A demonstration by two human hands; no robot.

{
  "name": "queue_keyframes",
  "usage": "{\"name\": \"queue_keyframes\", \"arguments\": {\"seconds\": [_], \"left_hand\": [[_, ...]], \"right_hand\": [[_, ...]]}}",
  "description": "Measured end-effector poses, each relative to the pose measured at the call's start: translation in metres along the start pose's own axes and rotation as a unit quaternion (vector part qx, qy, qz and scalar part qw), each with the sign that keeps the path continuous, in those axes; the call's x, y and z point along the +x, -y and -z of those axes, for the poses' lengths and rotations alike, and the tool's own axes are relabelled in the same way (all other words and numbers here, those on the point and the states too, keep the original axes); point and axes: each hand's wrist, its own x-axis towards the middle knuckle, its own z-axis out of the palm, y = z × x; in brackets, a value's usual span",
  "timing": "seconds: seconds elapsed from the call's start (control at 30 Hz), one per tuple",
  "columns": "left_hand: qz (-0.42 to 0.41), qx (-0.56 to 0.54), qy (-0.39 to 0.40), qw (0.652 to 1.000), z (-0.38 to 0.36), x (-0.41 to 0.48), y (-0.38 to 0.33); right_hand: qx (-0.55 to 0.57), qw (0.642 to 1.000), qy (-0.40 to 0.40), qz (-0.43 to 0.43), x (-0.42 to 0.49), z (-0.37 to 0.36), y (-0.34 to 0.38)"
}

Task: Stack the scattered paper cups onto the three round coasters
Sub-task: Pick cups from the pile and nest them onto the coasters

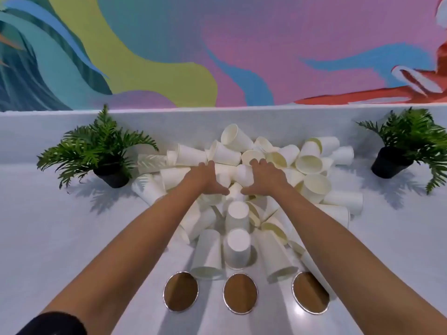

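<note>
Paper cups [312,163] lie heaped on their sides in the middle of the white surface [72,238]. The heap sits at 12 o'clock from the three round coasters [240,293], which form a row at the near edge and carry no cup yet.

The left hand [208,180] and right hand [263,177] are both palm-down on the crown of the heap. Their thumbs point towards each other, with an upturned cup [244,175] between them. The fingers [208,164] of each hand bend over cups on the far side, but I cannot tell whether they are clamped on one or merely resting there.

The step in hand looks like taking the first cups from the heap. Lifting from the top should work better than dragging, since the cups lean on one another and a pull from below would likely send them rolling towards the coasters. Two inverted cups [238,247] standing at 12 o'clock of the middle coaster look like the easiest starters. A lying cup [314,267] at 1 o'clock of the right coaster [310,292] seems to overlap its rim and is best cleared first. Potted plants [96,151] at 9 and 3 o'clock of the heap stand well apart from it.
</note>
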Motion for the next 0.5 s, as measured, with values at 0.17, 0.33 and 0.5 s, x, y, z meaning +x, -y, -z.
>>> {"name": "queue_keyframes", "arguments": {"seconds": [0.17, 0.33, 0.5], "left_hand": [[0.023, -0.073, 0.027, 0.997, -0.010, -0.004, 0.004], [0.055, -0.193, 0.013, 0.980, -0.001, -0.009, 0.014], [0.057, -0.450, 0.067, 0.889, 0.013, -0.015, 0.021]], "right_hand": [[-0.024, 0.999, -0.020, -0.009, -0.002, -0.009, 0.002], [0.000, 0.997, -0.078, -0.015, -0.003, -0.008, -0.003], [0.451, 0.867, -0.186, -0.100, -0.006, 0.022, 0.001]]}}
